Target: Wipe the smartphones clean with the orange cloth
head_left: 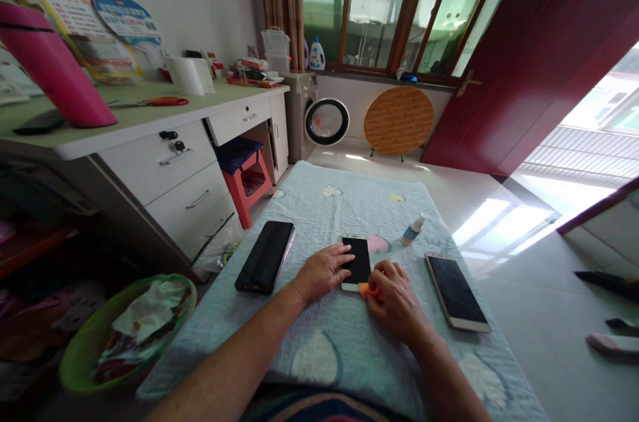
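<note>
A white-framed phone (358, 262) lies face up on the blue patterned cloth (319, 315), its dark screen toward me. My left hand (324, 270) rests with fingers spread along the phone's left edge. Bunched in my closed right hand (395, 292) is an orange cloth (367, 289), which touches the phone's lower right corner. To the left sits a black phone (266, 255). A gold-framed phone (458, 292) is at the right, beyond my right hand. Above it stands a small spray bottle (414, 229) with a white cap.
A green basket (187, 305) of crumpled paper stands at lower left. Along the left runs a desk (150, 117) with a pink tumbler (60, 72) and scissors (167, 102). Behind are a red stool (244, 186), an open washing machine (299, 92) and a round wooden board (398, 120).
</note>
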### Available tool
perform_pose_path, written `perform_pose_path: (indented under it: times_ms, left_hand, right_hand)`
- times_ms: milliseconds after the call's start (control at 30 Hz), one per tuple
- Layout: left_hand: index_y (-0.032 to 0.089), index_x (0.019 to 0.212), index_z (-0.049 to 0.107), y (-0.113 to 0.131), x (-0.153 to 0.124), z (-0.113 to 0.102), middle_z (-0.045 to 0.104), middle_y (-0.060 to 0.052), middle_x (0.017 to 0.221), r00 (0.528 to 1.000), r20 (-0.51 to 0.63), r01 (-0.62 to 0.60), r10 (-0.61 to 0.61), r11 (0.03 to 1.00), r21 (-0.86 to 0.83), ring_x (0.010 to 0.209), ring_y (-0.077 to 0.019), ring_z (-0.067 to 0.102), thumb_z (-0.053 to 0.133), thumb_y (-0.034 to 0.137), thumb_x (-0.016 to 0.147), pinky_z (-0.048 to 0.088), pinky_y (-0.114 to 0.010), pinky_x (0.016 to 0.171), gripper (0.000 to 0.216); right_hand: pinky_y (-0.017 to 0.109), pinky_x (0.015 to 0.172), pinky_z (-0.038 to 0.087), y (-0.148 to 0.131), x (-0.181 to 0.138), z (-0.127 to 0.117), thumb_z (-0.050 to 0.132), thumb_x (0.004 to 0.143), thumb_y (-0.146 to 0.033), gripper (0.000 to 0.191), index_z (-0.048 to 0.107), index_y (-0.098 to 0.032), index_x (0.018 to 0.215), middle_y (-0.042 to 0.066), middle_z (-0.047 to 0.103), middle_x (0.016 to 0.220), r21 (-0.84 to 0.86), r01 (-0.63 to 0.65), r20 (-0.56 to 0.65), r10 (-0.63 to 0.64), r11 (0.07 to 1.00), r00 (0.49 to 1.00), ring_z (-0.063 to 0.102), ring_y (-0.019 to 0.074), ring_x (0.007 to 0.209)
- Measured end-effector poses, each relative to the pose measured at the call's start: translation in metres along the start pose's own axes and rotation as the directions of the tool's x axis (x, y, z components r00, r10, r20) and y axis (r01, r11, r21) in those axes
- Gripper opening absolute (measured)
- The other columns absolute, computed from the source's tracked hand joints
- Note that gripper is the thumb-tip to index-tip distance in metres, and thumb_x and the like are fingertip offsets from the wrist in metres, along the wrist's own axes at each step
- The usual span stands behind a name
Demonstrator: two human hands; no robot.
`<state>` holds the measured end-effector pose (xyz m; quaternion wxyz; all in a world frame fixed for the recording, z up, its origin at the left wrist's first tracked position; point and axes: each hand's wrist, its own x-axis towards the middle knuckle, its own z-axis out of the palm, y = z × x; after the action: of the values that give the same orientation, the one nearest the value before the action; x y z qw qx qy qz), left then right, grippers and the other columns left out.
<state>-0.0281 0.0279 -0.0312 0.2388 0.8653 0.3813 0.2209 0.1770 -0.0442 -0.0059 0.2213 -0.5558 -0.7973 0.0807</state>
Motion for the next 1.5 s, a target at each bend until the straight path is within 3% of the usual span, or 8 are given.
perform_pose_path:
  times_ms: [633, 1133, 1500]
  left_hand:
    - [0.023, 0.131, 0.059, 0.003, -0.001, -0.001, 0.05, -0.007, 0.143, 1.0, -0.002, 0.006, -0.006, 1.0, -0.018, 0.134, -0.0235, 0.043, 0.059, 0.036, 0.093, 0.032, -0.038, 0.113, 0.04]
    - [0.021, 0.125, 0.062, 0.0, 0.0, 0.0, 0.052, -0.008, 0.141, 1.0, -0.021, -0.011, 0.011, 1.0, -0.002, 0.132, -0.0234, 0.045, 0.066, 0.024, 0.087, 0.035, -0.039, 0.112, 0.038]
    - [0.022, 0.125, 0.062, -0.001, 0.0, 0.001, 0.053, -0.007, 0.14, 1.0, -0.024, -0.01, 0.01, 1.0, 0.0, 0.132, -0.0233, 0.045, 0.066, 0.024, 0.087, 0.035, -0.038, 0.112, 0.039]
  right_hand:
    - [0.033, 0.075, 0.034, -0.033, 0.023, 0.023, 0.062, 0.08, -0.018, 0.004, 0.061, -0.021, 0.077, 0.004, 0.054, 0.087, -0.069, 0.118, -0.024, -0.119, 0.991, 0.993, 0.046, 0.019, 0.084]
    - [0.033, 0.078, 0.037, -0.003, 0.002, -0.001, 0.06, 0.075, -0.012, 0.01, 0.054, -0.02, 0.074, 0.004, 0.054, 0.091, 0.006, -0.029, 0.018, 0.029, 1.0, 0.999, 0.046, 0.0198, 0.086]
    - [0.031, 0.077, 0.039, 0.006, 0.0, -0.004, 0.057, 0.074, -0.009, 0.012, 0.053, -0.02, 0.073, 0.003, 0.053, 0.088, 0.031, -0.013, 0.029, 0.012, 0.999, 1.0, 0.047, 0.0189, 0.084]
